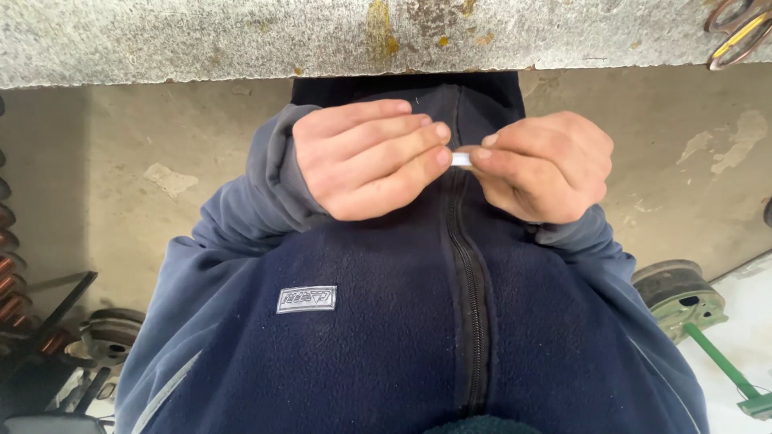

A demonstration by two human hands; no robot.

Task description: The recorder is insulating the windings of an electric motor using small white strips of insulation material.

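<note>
- Both hands are meeting at the centre of the frame, in front of the dark blue fleece jacket (386, 321), just below the grey tabletop (241, 40) edge running across the top.
- The left hand (370, 161) and the right hand (543, 165) are pinching a small white piece (461, 159) between their fingertips, the fingers curled and pressed close together.
- By my judgement, the step in hand is working this piece with the fingertips; the next move is calling for a steady pinch and fine pressure.
- The piece is looking short, pale and mostly hidden; its kind cannot be told.
- A green metal part (683, 297) is lying at the lower right.
</note>
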